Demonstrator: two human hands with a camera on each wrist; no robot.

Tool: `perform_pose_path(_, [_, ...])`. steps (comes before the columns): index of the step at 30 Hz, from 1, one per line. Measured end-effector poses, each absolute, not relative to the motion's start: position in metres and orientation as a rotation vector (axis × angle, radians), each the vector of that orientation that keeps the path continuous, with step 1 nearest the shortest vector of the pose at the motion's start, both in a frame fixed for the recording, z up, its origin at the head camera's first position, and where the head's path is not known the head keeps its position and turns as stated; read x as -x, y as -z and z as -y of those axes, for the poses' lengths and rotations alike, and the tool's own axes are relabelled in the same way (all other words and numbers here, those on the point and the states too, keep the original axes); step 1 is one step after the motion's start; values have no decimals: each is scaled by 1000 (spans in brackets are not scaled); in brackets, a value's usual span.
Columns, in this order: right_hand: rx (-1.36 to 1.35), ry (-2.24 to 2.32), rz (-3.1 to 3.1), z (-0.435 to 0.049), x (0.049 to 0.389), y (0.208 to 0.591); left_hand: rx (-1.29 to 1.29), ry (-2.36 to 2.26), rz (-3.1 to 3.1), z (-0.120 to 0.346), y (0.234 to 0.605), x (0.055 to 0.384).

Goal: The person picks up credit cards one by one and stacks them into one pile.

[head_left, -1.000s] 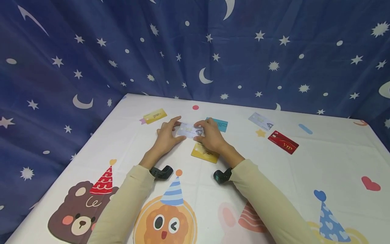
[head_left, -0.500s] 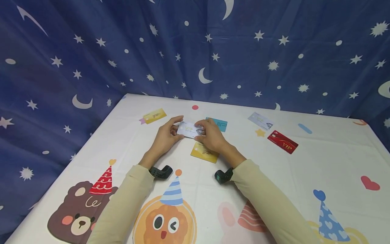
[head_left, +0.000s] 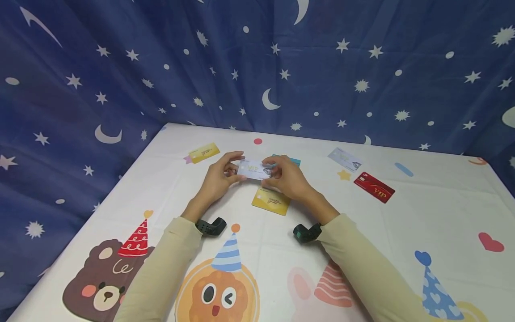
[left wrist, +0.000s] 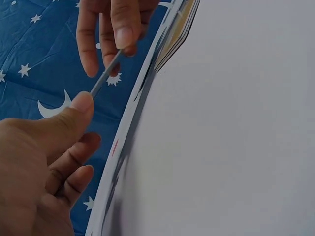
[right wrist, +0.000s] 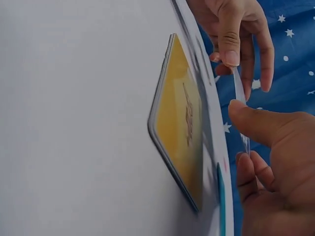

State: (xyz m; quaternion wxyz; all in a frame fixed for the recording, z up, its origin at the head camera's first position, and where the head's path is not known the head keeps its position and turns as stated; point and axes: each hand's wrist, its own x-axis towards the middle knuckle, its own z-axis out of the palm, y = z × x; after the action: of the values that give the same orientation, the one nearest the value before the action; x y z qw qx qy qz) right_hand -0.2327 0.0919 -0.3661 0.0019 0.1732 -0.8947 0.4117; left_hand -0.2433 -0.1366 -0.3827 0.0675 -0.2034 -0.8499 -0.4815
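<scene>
Both hands hold one silver-white VIP card (head_left: 252, 169) above the table. The left hand (head_left: 218, 178) pinches its left end, thumb at the lower edge. At the other end, the right hand (head_left: 290, 180) pinches it between thumb and fingers. The left wrist view shows the card (left wrist: 105, 77) nearly edge-on between the two thumbs. Seen from the right wrist, it is a thin pale strip (right wrist: 239, 86). Just below the hands lies a gold card (head_left: 269, 202), whose edge looks layered in the left wrist view. A teal card (head_left: 295, 160) is partly hidden behind the right hand.
Another gold card (head_left: 204, 153) lies at the back left of the white table cover (head_left: 434, 214). To the right are a second silver VIP card (head_left: 344, 159) and a red VIP card (head_left: 374, 187). A blue starry curtain (head_left: 225, 58) stands behind the table.
The silver-white card has risen off the table and shifted slightly right, tilted more toward the camera. Both hands keep holding it; the right hand has moved a little right.
</scene>
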Motion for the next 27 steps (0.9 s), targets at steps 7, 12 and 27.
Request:
perform_pose_path(7, [-609, -1301, 2762, -100, 223, 362, 683, 1464, 2583, 137, 379, 242])
perform_pose_path(12, [-612, -1329, 2750, -109, 214, 363, 794, 1510, 2605, 136, 376, 241])
perform_pose_path(27, [-612, -1245, 2768, -122, 188, 369, 1079, 1464, 2692, 129, 371, 233])
